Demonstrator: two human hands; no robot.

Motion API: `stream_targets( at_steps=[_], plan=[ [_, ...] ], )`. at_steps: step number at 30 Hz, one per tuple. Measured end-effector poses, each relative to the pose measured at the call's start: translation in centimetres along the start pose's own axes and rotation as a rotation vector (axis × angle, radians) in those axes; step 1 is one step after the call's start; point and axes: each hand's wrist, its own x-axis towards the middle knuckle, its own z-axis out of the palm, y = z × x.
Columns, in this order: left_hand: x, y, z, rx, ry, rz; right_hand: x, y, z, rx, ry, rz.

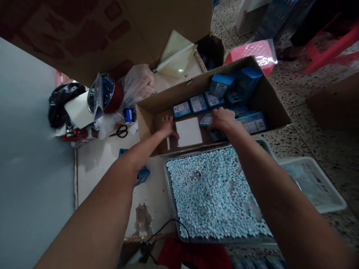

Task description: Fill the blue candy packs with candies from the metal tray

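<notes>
L hand (167,125): fingers together, flat on carton (146,112) floor, touching white card (188,131). R hand (223,118): cupped over small blue boxes (206,120) inside carton; grip unclear. Rec.: brace carton w/ L, keep rows square.

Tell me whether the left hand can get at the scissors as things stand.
Probably yes, but not straight across: the left hand lies inside the cardboard box, whose side wall stands between it and the scissors. Lifting over it looks feasible.

Left grip (167,127), right grip (223,118) outstretched, palm-down
</notes>
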Motion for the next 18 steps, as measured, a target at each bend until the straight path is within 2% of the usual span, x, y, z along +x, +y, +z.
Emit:
stream_targets(
  at_steps=[4, 8, 13, 18],
  plan=[
    [-0.7, 0.3, 0.3, -0.007, 0.006, -0.081, 0.2, 0.1, 0.2, -0.011, -0.014, -0.002],
    [-0.3, 0.9, -0.1, -0.033, -0.051, -0.121, 0.1, 0.3, 0.3, -0.054, 0.013, -0.008],
    [0.0, 1.2, 0.1, -0.088, -0.099, -0.093, 0.1, 0.4, 0.4, -0.054, 0.030, 0.034],
    [-1.3, 1.5, 0.7, -0.153, -0.076, -0.072, 0.1, 0.4, 0.3, -0.034, 0.005, 0.061]
  ],
)
